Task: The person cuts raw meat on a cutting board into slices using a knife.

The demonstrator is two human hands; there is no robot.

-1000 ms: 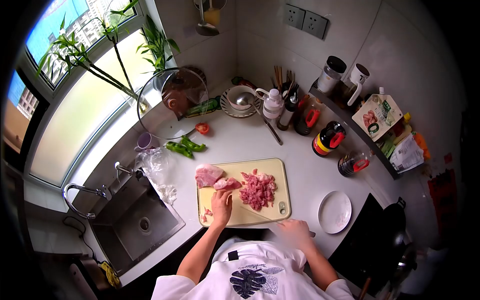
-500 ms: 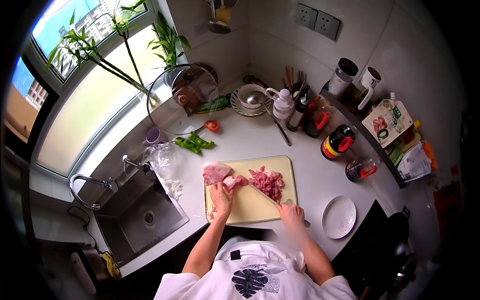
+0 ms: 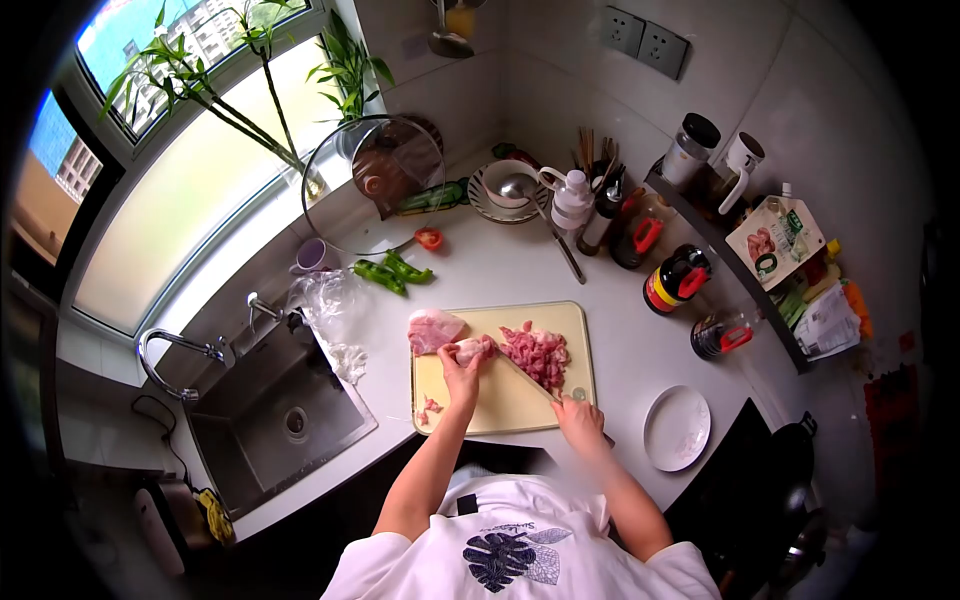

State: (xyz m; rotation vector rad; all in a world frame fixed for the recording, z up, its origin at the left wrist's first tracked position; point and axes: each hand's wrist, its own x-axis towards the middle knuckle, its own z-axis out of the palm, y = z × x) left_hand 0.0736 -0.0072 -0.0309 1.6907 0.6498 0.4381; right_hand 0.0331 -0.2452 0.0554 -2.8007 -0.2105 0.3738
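Observation:
A cream cutting board [image 3: 505, 412] lies on the counter in front of me. My left hand [image 3: 461, 382] pinches a small piece of raw meat [image 3: 474, 349] near the board's middle. The handle of a kitchen knife [image 3: 528, 376] is in my right hand [image 3: 580, 418]; its blade points up and left, the tip close to that piece. A larger chunk of meat [image 3: 434, 330] rests at the upper left of the board. Cut meat [image 3: 537, 356] is heaped at the upper right, and small scraps [image 3: 429, 408] lie at the lower left.
On the left is a sink [image 3: 295, 425], with a plastic bag [image 3: 330, 305] beside it. Green peppers [image 3: 390, 272] and a cut tomato [image 3: 429, 238] lie behind the board. A white plate [image 3: 677, 428] sits at right, near sauce bottles [image 3: 677, 280]. A glass lid [image 3: 375, 185] leans at the back.
My left hand has shifted right with the small meat piece, leaving a gap from the larger chunk. The scraps at lower left show more clearly. The knife stays in nearly the same place.

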